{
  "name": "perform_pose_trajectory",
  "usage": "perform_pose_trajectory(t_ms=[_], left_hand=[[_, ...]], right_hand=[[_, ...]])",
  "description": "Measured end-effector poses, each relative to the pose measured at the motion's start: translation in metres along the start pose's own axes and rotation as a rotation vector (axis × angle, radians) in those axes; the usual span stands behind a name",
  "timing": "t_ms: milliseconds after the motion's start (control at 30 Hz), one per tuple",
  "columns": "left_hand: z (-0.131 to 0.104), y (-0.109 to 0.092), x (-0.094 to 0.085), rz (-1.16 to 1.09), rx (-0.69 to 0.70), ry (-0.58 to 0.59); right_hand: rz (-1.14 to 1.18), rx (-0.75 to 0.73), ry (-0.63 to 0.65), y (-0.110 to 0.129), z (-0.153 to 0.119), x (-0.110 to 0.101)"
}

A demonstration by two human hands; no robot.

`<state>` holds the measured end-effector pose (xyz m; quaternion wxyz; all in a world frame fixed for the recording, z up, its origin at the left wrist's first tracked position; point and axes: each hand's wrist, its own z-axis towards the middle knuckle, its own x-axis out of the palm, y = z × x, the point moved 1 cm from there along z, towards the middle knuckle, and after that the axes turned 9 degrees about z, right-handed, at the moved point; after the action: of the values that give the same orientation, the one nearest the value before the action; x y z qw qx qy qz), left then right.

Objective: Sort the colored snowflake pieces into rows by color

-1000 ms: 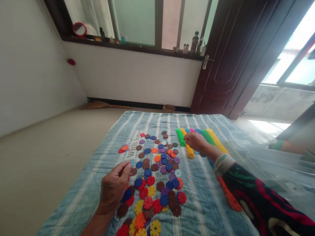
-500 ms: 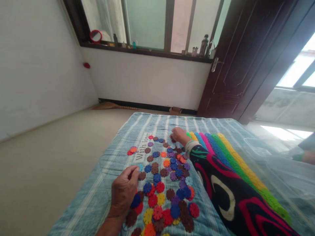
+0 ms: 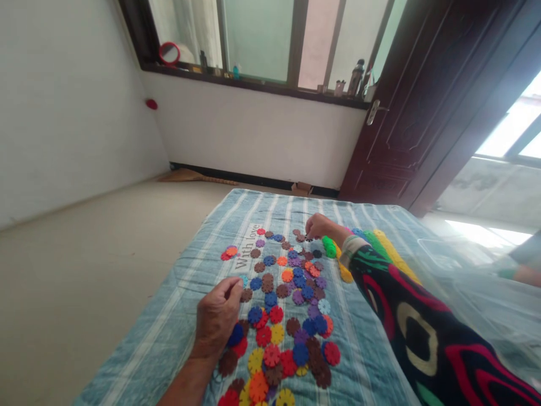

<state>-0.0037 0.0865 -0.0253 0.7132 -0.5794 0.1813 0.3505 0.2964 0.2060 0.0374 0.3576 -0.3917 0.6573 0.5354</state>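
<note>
My left hand (image 3: 220, 313) is closed in a pinch at the left side of the spread discs, with a light blue notched disc (image 3: 244, 279) at its fingertips. My right hand (image 3: 322, 226) reaches to the far end of the spread, fingers pinched together on a dark notched disc (image 3: 309, 238), mostly hidden. Brown discs (image 3: 299, 237) lie just beside those fingers. Loose notched plastic discs in red (image 3: 276, 314), blue (image 3: 300, 354), yellow (image 3: 277, 334), purple and orange cover the cloth between my hands, some overlapping.
Long single-colour rows of discs, such as a yellow row (image 3: 397, 256) and a green row (image 3: 328, 247), lie at the right, partly under my sleeve. Beyond them is a clear plastic container (image 3: 448, 254). A striped blue cloth (image 3: 169, 316) covers the bed-like surface. Another person's arm (image 3: 526, 275) shows far right.
My right hand has shifted a little right, its forearm swinging right and covering more of the coloured rows. The left hand keeps its pinch by the light blue disc. The view has tilted slightly.
</note>
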Motion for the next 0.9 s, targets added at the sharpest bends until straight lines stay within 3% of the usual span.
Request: perform_pose_trajectory(t_ms=[133, 267, 567, 767, 900], left_hand=[[0.0, 0.002, 0.001, 0.004, 0.007, 0.021], [0.001, 0.002, 0.002, 0.024, 0.025, 0.012], [0.0, 0.0, 0.001, 0.009, 0.032, 0.034], [0.001, 0.001, 0.001, 0.002, 0.031, 0.038], [0.0, -0.001, 0.0, 0.005, 0.042, 0.043]], right_hand=[[-0.035, -0.002, 0.143, -0.008, -0.022, 0.002], [-0.14, -0.017, 0.207, -0.005, -0.033, 0.009], [-0.356, -0.102, 0.194, 0.008, -0.033, 0.011], [-0.325, -0.151, 0.171, 0.006, -0.035, 0.008], [-0.273, -0.223, 0.098, 0.006, -0.047, -0.007]])
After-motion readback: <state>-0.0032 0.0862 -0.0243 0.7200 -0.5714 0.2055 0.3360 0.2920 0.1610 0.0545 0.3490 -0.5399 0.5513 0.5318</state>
